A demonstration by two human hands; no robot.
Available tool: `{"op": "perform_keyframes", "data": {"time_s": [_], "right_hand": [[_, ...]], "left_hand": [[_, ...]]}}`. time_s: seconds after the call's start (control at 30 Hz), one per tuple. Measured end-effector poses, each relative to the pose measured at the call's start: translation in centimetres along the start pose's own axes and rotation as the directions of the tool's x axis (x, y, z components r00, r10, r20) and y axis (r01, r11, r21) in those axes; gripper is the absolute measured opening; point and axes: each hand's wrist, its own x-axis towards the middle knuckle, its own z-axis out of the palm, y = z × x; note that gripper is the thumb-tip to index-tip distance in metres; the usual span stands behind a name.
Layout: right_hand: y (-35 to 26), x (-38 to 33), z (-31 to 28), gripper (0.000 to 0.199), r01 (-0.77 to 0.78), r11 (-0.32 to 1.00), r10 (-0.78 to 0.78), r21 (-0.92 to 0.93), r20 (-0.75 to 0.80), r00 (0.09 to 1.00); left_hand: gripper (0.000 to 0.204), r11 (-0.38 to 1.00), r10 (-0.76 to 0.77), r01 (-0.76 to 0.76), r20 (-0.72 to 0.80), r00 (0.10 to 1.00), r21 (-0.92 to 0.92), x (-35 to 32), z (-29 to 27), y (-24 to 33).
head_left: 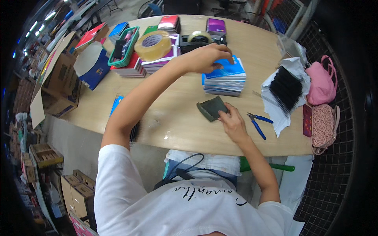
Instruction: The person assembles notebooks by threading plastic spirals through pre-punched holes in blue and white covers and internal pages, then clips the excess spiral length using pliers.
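My left hand [212,58] reaches over the top of a stack of blue-covered notebooks [224,80], thumb and fingers apart and curved downward. Whether its fingertips touch the top blue cover, I cannot tell. Closer to me, my right hand [232,120] grips the edge of a dark grey-green folded piece [212,108], its material unclear. To the right of that hand lie blue-handled cutting pliers [260,125]. Black wire spiral coils [286,89] rest on a crumpled white sheet [275,118] beyond the pliers.
A tape dispenser [189,43], a large tape roll [152,45], a green basket [114,63] and notebook piles stand at the back. An open cardboard box [59,86] is left. Pink bags [321,82] sit at the right edge beside black mesh [338,145].
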Motion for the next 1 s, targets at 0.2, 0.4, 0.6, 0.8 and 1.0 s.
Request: {"op": "perform_keyframes", "data": {"time_s": [0.2,0.4,0.6,0.8,1.0], "right_hand": [[1.3,-1.7,-3.5,0.027,0.026,0.999,-0.028,-0.041,-0.055,0.998],[1.6,-2.7,-6.5,0.03,-0.22,0.973,0.214,-0.069,-0.088,0.973],[0.1,-0.1,-7.3,0.031,-0.228,0.972,0.233,0.047,-0.227,0.946],[0.7,-0.5,-6.4,0.03,-0.291,0.946,0.319,0.143,-0.245,0.916],[1.4,0.4,-6.3,0.028,-0.261,0.924,0.337,0.278,-0.275,0.9]], "left_hand": [[0.077,0.994,0.101,-0.07,0.443,0.891,-0.085,7.9,2.1,-3.4],[0.073,0.982,-0.171,0.1,0.523,0.835,0.161,8.2,1.7,0.6],[0.058,0.981,-0.193,0.187,0.235,0.953,0.046,4.9,4.5,-0.3],[0.047,0.975,-0.189,0.185,-0.02,0.982,-0.123,3.5,6.2,-0.6],[0.049,0.723,-0.404,0.429,0.171,0.898,-0.542,3.8,5.2,-4.0]]}}
